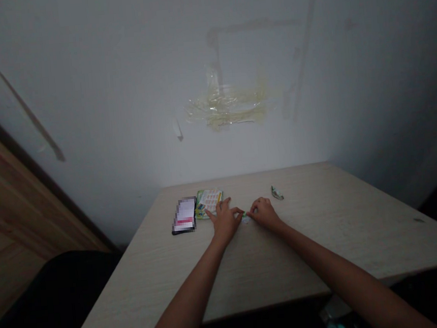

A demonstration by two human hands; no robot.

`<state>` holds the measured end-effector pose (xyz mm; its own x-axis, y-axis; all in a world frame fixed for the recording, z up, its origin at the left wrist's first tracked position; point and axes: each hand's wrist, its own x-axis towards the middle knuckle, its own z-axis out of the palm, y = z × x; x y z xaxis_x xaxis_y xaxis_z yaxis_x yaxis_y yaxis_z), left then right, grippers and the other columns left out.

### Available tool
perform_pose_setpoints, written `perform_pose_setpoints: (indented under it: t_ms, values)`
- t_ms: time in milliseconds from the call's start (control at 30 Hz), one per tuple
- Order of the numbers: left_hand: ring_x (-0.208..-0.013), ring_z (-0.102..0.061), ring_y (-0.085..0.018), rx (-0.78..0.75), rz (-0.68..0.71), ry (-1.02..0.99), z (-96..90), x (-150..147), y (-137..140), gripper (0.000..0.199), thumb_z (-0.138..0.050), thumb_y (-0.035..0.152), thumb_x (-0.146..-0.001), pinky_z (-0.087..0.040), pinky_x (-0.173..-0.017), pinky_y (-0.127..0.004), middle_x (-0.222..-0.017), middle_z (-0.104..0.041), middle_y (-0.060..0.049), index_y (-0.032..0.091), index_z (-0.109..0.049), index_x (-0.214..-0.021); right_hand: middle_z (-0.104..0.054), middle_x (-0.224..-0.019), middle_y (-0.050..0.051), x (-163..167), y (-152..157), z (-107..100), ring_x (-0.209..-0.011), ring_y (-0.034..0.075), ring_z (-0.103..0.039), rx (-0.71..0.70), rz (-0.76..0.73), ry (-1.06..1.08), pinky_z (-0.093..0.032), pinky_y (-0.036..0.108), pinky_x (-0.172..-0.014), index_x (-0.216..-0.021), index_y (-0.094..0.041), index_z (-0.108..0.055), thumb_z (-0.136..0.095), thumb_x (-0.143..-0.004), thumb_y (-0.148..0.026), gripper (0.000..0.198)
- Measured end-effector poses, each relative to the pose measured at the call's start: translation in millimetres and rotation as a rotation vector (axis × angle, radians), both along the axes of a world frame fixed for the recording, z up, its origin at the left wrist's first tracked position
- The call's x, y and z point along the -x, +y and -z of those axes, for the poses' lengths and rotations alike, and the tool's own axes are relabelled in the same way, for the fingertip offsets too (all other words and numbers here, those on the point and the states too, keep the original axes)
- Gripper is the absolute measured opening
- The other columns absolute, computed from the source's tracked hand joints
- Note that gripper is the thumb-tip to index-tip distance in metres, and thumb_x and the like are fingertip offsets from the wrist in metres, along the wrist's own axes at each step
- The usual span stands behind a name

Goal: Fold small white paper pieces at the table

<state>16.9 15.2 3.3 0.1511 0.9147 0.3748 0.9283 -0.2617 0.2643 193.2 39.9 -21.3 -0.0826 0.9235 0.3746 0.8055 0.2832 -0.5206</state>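
Between my two hands, low over the middle of the table, is a small green-and-white piece [245, 220], too small to tell its kind. My left hand [225, 220] pinches its left side between fingertips, with the other fingers spread toward a printed green-and-white packet or leaflet [208, 199]. On the opposite side, my right hand [264, 214] grips the piece with thumb and finger, the remaining fingers curled. The fingers cover part of the piece. Just beyond my right hand lies a small crumpled green-and-white wrapper [276, 193].
A phone [185, 215] with a blurred lit screen lies left of the printed packet. The pale wooden table [322, 211] meets a white wall [120, 91] bearing yellowed tape [232, 106]. A dark chair-like shape [72, 289] stands at the table's left edge.
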Motion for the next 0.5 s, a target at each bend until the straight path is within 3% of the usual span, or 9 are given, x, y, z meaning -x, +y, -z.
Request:
perform_pose_setpoints:
  t_ms: [133, 300, 500]
  values:
    - [-0.138, -0.031, -0.035, 0.018, -0.003, 0.018, 0.1, 2, 1, 0.018, -0.061, 0.049, -0.084, -0.007, -0.1, -0.083, -0.146, -0.046, 0.0, 0.047, -0.073, -0.097, -0.06, -0.099, 0.008, -3, -3, 0, -0.102, 0.024, -0.05, -0.043, -0.072, -0.017, -0.037, 0.036, -0.093, -0.095, -0.023, -0.072, -0.073, -0.078, -0.034, 0.02]
    - [-0.138, -0.03, -0.034, 0.01, 0.001, 0.011, 1.3, 3, 0, 0.018, -0.061, 0.05, -0.084, -0.005, -0.102, -0.081, -0.145, -0.048, 0.002, 0.047, -0.073, -0.097, -0.059, -0.103, 0.007, -4, -10, -6, -0.105, 0.022, -0.049, -0.092, -0.183, -0.066, -0.037, 0.036, -0.094, -0.09, -0.028, -0.076, -0.07, -0.082, -0.03, 0.01]
    - [-0.139, -0.029, -0.034, 0.012, 0.063, -0.027, -0.3, 8, -3, 0.02, -0.058, 0.051, -0.085, 0.001, -0.105, -0.079, -0.143, -0.049, 0.003, 0.04, -0.075, -0.089, -0.061, -0.103, 0.007, -9, -14, -14, -0.107, 0.023, -0.049, -0.08, -0.108, -0.119, -0.036, 0.036, -0.095, -0.09, -0.028, -0.077, -0.068, -0.083, -0.031, 0.012]
